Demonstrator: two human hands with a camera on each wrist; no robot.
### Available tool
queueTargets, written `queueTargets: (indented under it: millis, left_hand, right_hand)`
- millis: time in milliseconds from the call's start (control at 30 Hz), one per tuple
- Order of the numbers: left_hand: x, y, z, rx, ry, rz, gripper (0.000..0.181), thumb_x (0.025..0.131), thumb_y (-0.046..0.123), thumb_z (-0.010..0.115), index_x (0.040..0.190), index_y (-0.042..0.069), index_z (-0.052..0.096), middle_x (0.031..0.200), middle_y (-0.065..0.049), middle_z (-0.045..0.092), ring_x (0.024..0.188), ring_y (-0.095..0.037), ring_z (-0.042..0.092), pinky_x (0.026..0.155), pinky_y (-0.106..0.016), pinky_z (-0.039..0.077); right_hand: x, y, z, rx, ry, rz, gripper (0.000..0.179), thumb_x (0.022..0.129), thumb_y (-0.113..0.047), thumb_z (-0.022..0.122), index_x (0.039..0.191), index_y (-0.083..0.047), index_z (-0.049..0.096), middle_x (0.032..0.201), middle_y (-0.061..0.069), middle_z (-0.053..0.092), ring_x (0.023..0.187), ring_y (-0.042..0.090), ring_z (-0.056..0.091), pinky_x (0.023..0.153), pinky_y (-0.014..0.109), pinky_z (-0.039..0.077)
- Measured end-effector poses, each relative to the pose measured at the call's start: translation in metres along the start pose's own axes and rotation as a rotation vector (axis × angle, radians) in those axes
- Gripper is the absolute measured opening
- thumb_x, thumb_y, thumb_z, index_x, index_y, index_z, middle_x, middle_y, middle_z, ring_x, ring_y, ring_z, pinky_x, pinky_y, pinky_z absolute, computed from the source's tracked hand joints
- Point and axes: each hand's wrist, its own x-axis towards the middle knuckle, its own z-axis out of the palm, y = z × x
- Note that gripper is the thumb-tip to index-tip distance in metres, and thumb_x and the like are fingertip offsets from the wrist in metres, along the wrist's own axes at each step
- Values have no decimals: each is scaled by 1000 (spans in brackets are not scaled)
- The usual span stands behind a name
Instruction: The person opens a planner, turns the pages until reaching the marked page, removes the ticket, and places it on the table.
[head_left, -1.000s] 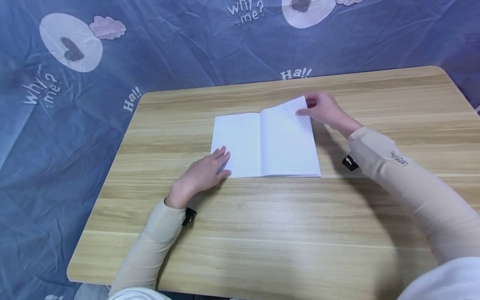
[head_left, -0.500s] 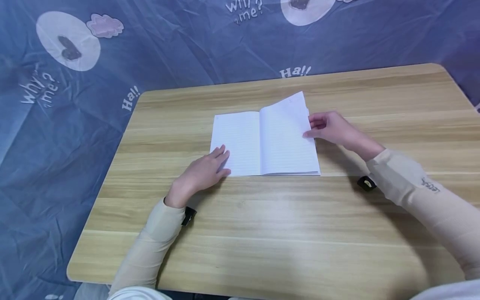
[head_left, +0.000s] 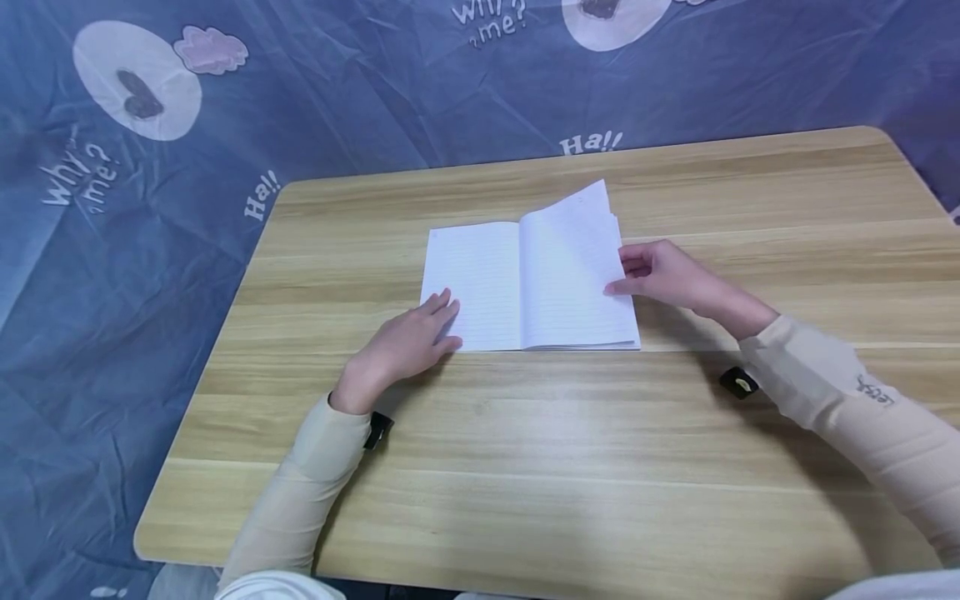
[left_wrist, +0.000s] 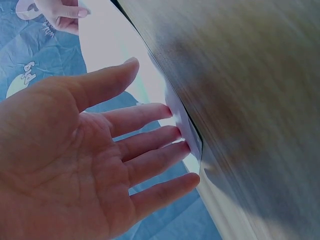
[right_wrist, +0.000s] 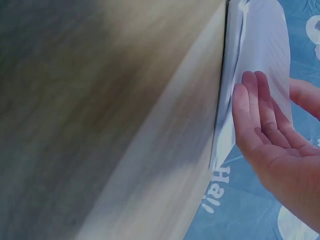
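Observation:
An open notebook point(head_left: 480, 275) with white, ruled pages lies on the wooden table in the head view. My left hand point(head_left: 401, 346) rests on the lower left corner of its left page, fingers spread and fairly straight. At the notebook's right edge, my right hand point(head_left: 671, 275) pinches a page point(head_left: 573, 258), thumb on top and fingers beneath. That page's far corner is lifted and bent up above the pages under it. In the right wrist view, the fingers point(right_wrist: 252, 100) lie on the page's underside, while the thumb is partly hidden behind the page.
The pale wooden table point(head_left: 480, 467) has rounded corners and surrounds the notebook. Behind it and to the left hangs a blue printed cloth point(head_left: 337, 92). A small black device point(head_left: 738, 382) sits below the right sleeve, and another point(head_left: 378, 431) is at the left wrist.
My right hand has slid down the page's outer edge, from the top corner towards its middle, and the page's far corner now stands free. My left hand has stayed put.

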Motion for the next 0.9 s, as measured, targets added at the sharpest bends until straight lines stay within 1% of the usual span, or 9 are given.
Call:
queueTargets:
  millis: [100,200,367,433,500,600,767,800,900]
  left_hand:
    - [0,0,0,0,-7,-2,62,103,32,51,153,1,29,160,-17,18,145,-33,22,113,-50,30]
    - [0,0,-1,5,-10,-2,62,103,31,50,153,1,29,160,-17,18,145,-33,22,113,-50,29]
    - [-1,1,-1,14,-9,1,63,103,31,51,153,0,29,160,-18,18,145,-33,22,113,-49,29]
    - [-1,1,-1,16,-10,2,63,103,32,51,153,0,29,160,-17,18,145,-33,22,113,-49,29]
    - [-2,1,-1,13,-12,4,64,103,33,51,153,0,28,160,-17,17,146,-32,21,114,-48,29]
    - [-4,1,-2,-5,-27,9,66,103,32,52,154,0,26,161,-17,15,147,-32,18,115,-47,26]
    - [-8,0,-6,-49,-55,13,71,102,31,53,155,-1,19,162,-17,8,148,-33,9,118,-45,16]
    - [-9,0,-6,-54,-58,12,71,102,31,53,155,0,18,162,-16,7,148,-33,8,118,-45,16]
    - [-10,-1,-8,-59,-67,2,72,102,32,52,156,0,16,163,-16,6,148,-32,7,119,-45,15]
  right_hand:
    - [-2,-4,-1,21,-12,4,42,92,-14,69,123,12,58,106,21,66,87,7,58,72,13,46]
    - [-4,-10,-1,60,-11,-5,49,96,-19,65,132,12,53,116,22,65,95,5,60,78,13,48]
    - [-3,-22,2,127,16,-55,39,101,-27,55,122,6,61,99,10,66,87,9,57,78,23,48]
    - [-2,-28,4,165,14,-76,41,103,-29,51,124,5,60,104,12,64,95,13,57,87,29,49]
    - [0,-34,8,200,11,-86,47,104,-31,49,133,5,56,119,16,63,108,15,56,98,35,46]
    - [5,-41,15,222,13,-126,48,104,-31,47,134,6,54,128,19,59,118,18,54,105,40,42]
    - [15,-50,28,202,9,-221,40,104,-31,48,116,4,61,115,16,62,110,22,56,101,40,43]
    - [17,-51,31,194,2,-232,40,104,-32,48,118,3,61,117,16,62,113,23,56,103,40,41]
    - [19,-54,37,144,-25,-246,52,104,-37,46,135,3,54,135,19,56,127,28,50,110,43,35]
